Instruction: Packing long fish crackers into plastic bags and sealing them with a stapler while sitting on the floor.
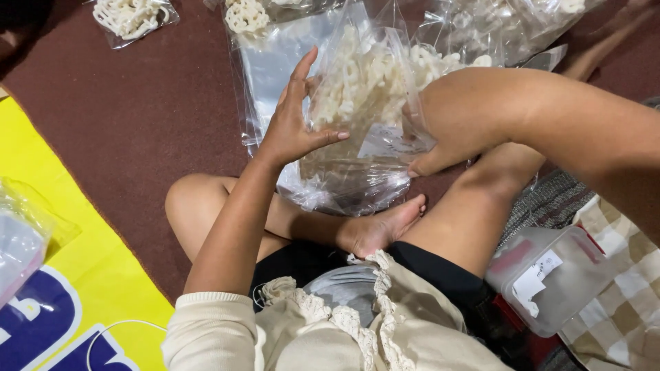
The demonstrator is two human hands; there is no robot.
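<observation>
I sit cross-legged on a dark red carpet (144, 117). Between both hands I hold a clear plastic bag (357, 148) filled with white ring-shaped crackers, standing above my foot (378, 230). My left hand (297, 117) presses flat against the bag's left side, fingers up and thumb pointing right. Against the bag's right side, my right hand (440, 130) grips it near a white label, wrist bent and fingers partly hidden behind the plastic.
More clear bags of white crackers lie at the top: one far left (130, 17), one centre (247, 17), several right (495, 27). A yellow and blue sheet (82, 275) covers the left. A lidded plastic container (550, 275) rests on checked cloth (622, 302) at the right.
</observation>
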